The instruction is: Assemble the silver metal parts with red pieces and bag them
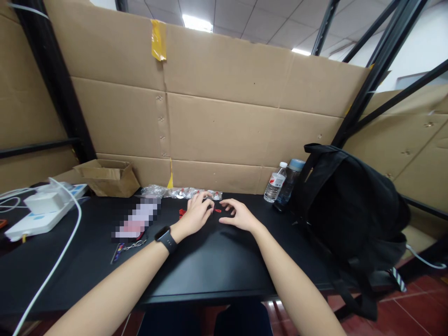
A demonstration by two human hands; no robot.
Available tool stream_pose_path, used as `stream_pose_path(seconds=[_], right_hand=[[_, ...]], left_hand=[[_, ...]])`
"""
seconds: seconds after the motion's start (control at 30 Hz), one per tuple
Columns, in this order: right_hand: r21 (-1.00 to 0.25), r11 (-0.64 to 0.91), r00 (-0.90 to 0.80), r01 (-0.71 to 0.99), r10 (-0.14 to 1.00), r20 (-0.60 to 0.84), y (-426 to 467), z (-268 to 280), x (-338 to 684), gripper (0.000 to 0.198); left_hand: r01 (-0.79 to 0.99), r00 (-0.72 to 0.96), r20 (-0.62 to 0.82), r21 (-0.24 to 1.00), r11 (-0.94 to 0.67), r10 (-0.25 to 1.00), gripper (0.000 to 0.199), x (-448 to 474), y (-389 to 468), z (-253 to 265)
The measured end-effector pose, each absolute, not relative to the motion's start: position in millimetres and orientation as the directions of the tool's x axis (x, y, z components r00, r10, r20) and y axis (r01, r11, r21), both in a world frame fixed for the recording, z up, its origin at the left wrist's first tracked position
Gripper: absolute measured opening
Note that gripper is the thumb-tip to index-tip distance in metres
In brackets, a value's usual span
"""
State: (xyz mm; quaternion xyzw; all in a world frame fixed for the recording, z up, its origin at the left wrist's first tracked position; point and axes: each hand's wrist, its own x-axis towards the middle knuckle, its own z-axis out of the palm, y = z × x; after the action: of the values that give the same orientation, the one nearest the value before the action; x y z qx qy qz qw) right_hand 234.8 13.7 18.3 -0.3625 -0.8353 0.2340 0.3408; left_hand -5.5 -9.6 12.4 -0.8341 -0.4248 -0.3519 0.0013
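My left hand (200,212), with a black watch (165,239) on its wrist, is over the back middle of the black table (210,266). Its thumb and index finger are closed around a red cord. A small loop of the red cord (217,210) sticks out to the right of these fingertips. On the other side of the hand a bunch of red cord (182,213) shows, partly hidden. My right hand (240,215) faces the loop, fingers curved and apart, nothing visible in them. Behind my left hand lie small clear plastic packets (181,193), their contents unclear.
A cardboard wall (217,126) closes off the back. A black backpack (350,210) and a water bottle (275,185) stand at right. To the left are a brown paper box (114,184), a white power strip (42,224), a blurred-out flat item (138,219) and a keychain (135,244).
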Motion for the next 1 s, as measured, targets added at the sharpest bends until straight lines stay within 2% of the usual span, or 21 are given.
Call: stream_pose_path(seconds=[0.1, 0.23, 0.43, 0.8, 0.9, 1.0], right_hand=[[-0.662, 0.642, -0.478, 0.388, 0.754, 0.451, 9.1, 16.1, 220.7, 0.063], [-0.663, 0.663, -0.453, 0.347, 0.738, 0.501, 3.0, 18.1, 210.3, 0.057], [-0.688, 0.654, -0.452, 0.315, 0.741, 0.497, -0.5, 20.7, 208.5, 0.054], [-0.648, 0.631, -0.478, 0.427, 0.765, 0.431, 7.3, 25.5, 223.9, 0.045], [-0.633, 0.583, -0.413, 0.509, 0.811, 0.414, 16.9, 25.6, 240.8, 0.042], [-0.576, 0.47, -0.286, 0.669, 0.878, 0.384, 28.8, 24.2, 265.2, 0.039]], left_hand=[[0.686, 0.343, 0.613, 0.355, -0.636, 0.712, 0.014, -2.4, -9.9, 12.9], [0.643, 0.317, 0.622, 0.414, -0.645, 0.715, 0.013, 1.9, -10.5, 11.2], [0.621, 0.323, 0.616, 0.435, -0.652, 0.719, 0.013, 3.8, -9.0, 7.4], [0.717, 0.346, 0.604, 0.324, -0.618, 0.718, 0.017, -10.1, -1.3, 13.0], [0.797, 0.32, 0.577, 0.266, -0.543, 0.752, 0.019, -28.2, 7.8, 15.2], [0.867, 0.287, 0.501, 0.227, -0.444, 0.816, 0.021, -53.3, 17.5, 16.3]])
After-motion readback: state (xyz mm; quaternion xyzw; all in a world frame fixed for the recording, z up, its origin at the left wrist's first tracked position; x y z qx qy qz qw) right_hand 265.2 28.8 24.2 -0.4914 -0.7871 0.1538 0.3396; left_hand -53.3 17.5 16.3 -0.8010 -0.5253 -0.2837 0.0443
